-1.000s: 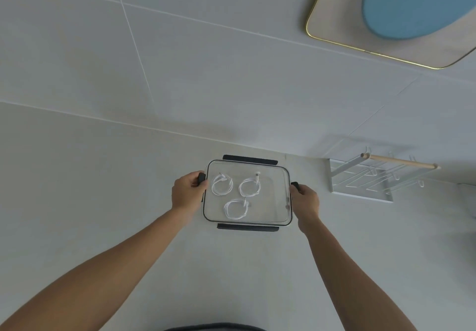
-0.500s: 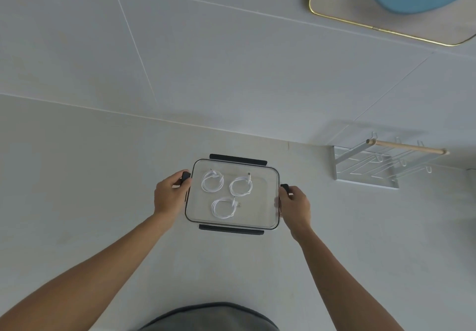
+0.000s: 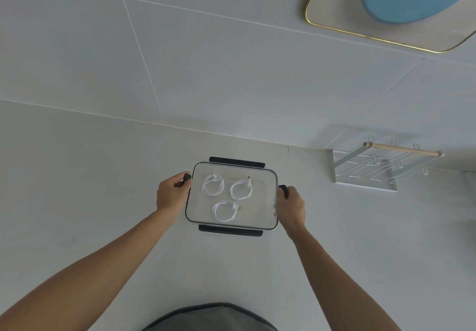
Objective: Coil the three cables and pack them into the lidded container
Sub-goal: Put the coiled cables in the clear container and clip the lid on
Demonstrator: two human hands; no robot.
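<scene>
Both hands at lidded container (image 3: 268, 173) side clips, bare counter (image 3: 77, 189) around

Two bare forearms are seen, with no sleeve, watch, bracelet or ring visible anywhere from elbow to fingertips. The left hand (image 3: 172, 194) and the right hand (image 3: 291, 206) are uncovered as well, no glove being worn on either, and the nails cannot be made out at this size. A rounded patch of grey clothing (image 3: 211, 317) with a darker edge is shown between the two forearms, nearer the wearer than the hands; its kind cannot be told.
</scene>
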